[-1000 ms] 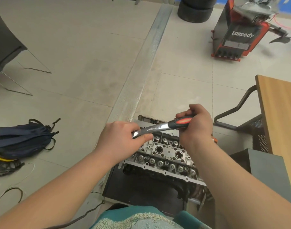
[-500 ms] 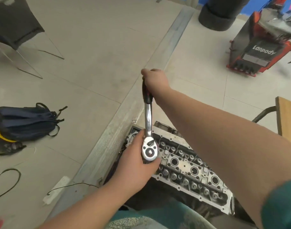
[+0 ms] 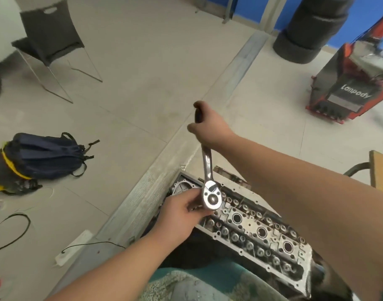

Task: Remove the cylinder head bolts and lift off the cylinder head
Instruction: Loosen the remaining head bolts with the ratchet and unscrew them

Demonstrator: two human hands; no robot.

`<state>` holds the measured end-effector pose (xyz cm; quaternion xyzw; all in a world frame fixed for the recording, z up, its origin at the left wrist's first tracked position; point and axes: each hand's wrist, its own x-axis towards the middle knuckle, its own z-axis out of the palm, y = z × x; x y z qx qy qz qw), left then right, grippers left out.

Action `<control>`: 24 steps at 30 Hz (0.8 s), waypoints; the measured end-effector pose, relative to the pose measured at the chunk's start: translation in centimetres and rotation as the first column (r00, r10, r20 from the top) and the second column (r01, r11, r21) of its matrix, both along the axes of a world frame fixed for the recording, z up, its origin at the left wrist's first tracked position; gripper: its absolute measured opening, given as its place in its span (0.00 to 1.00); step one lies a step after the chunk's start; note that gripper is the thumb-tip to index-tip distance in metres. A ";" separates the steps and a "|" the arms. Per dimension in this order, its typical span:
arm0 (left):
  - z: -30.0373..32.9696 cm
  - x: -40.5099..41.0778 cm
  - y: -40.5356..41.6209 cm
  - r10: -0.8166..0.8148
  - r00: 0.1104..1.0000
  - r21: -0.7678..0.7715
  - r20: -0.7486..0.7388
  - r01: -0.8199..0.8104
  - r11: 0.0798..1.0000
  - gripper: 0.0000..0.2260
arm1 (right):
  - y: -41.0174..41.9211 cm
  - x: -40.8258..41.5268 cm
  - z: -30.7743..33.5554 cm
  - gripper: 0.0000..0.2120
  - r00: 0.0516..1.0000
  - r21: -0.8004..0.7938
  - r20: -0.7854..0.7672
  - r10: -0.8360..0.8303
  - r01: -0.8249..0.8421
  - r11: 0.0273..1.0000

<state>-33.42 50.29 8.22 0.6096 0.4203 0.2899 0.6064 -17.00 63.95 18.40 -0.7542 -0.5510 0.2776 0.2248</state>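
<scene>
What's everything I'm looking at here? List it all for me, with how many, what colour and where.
cylinder head: one, silver-grey metal, low centre-right, on the engine
ratchet wrench: one, chrome with a dark grip, its head over the cylinder head's far-left end
backpack: one, navy, on the floor at left
chair: one, black with thin metal legs, top left
tyres: a black stack, count unclear, top right
machine: one, red and black, lettered Lanpody, right edge
power strip: one, white, on the floor lower left
wooden table: one, brown, right edge
left hand: holds the ratchet head
right hand: grips the wrench handle
</scene>
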 end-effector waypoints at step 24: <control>0.1 0.5 0.4 -0.008 0.999 0.027 0.053 0.007 1.000 0.17 | -13.7 2.2 2.8 0.29 0.893 -0.435 0.118 0.435 -0.348 0.831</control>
